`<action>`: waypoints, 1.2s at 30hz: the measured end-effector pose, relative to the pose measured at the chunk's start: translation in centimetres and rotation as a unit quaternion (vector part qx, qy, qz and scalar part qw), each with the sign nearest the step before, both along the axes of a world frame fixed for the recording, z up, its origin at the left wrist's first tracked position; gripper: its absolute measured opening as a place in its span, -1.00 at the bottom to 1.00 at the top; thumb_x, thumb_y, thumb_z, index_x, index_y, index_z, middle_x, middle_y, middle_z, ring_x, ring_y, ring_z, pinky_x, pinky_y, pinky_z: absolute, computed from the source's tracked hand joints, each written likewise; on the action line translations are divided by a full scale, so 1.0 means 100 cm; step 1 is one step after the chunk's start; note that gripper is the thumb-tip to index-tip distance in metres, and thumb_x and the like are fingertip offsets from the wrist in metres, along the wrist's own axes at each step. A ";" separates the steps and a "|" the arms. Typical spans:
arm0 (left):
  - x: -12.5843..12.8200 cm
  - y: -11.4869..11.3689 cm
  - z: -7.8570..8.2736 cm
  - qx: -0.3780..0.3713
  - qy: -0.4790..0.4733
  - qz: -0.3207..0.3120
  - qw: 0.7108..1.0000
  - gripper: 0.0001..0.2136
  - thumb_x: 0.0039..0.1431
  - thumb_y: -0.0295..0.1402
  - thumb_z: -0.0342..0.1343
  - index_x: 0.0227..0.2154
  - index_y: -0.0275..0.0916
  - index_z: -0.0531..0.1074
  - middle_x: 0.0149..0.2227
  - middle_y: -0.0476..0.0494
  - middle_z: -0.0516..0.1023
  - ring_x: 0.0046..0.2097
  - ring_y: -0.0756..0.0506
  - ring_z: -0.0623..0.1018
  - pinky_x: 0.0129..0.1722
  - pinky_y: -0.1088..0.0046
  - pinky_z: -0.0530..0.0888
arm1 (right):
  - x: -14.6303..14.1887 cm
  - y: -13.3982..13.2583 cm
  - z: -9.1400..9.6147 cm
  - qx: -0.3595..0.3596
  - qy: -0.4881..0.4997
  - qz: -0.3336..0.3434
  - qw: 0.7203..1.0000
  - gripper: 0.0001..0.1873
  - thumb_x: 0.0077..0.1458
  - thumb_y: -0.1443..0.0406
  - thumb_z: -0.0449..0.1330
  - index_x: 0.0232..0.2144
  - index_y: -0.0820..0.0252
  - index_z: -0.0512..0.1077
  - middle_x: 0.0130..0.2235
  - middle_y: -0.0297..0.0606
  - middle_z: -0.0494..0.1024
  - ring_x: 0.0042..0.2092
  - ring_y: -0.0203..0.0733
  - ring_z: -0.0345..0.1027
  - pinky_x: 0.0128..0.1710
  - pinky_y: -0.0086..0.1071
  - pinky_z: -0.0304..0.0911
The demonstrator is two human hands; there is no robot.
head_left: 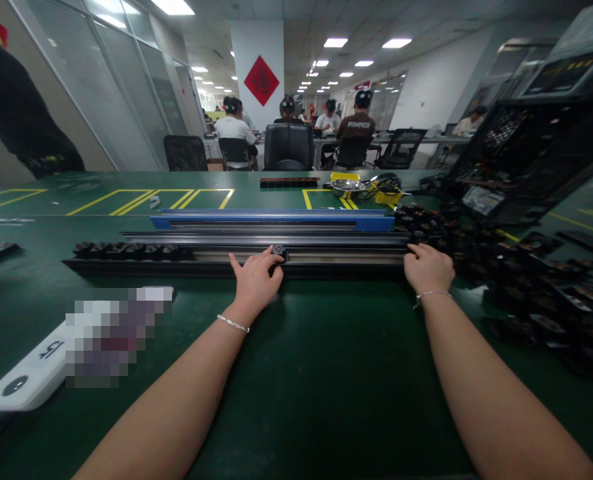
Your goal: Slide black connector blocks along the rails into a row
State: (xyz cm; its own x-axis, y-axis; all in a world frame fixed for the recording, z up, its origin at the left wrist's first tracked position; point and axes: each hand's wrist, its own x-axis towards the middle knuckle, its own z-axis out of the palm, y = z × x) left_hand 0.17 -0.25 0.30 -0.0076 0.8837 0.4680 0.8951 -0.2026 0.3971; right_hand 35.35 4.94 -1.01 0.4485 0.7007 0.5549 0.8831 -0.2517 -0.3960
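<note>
A long black rail [346,272] lies crosswise in front of me, with a pale strip along its channel. Several small black parts [136,251] sit in a row in its left portion. Near the middle, my left hand [255,280] has its thumb and a finger closed around a small black block [278,251] in the channel; one finger sticks out to the left. My right hand [429,270] is curled at the rail's right end, gripping it, its fingertips partly hidden. Behind lies a longer grey metal profile [266,238], and past it a blue rail [191,223].
Loose black parts [541,287] are heaped at right beside an open computer case [506,153]. A white phone-like slab [31,370], partly pixelated, lies at left. Farther back are a metal bowl [350,187], yellow trays [389,195] and a dark strip [289,182]. People sit beyond the green table [326,373].
</note>
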 end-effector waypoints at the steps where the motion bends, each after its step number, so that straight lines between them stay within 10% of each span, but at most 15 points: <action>1: 0.000 0.000 0.000 -0.003 -0.004 0.002 1.000 -0.79 0.15 -0.33 -0.03 -0.21 -0.05 0.47 0.09 -0.06 0.47 0.07 -0.19 0.45 0.22 -0.23 -0.33 | 0.000 0.000 0.000 0.000 -0.002 0.002 1.000 -0.58 0.03 0.29 0.00 -0.13 0.06 0.56 0.02 -0.25 0.50 0.03 -0.01 0.29 0.05 -0.07 0.19; 36: -0.001 0.001 0.000 0.004 -0.013 -0.005 1.000 -0.82 0.11 -0.35 0.00 -0.21 -0.08 0.38 -0.10 -0.03 0.57 0.07 -0.19 0.41 0.24 -0.23 -0.26 | 0.002 0.003 -0.003 0.004 0.002 -0.003 1.000 -0.56 0.01 0.26 -0.02 -0.15 0.08 0.56 0.02 -0.25 0.50 0.00 -0.02 0.28 0.01 -0.09 0.15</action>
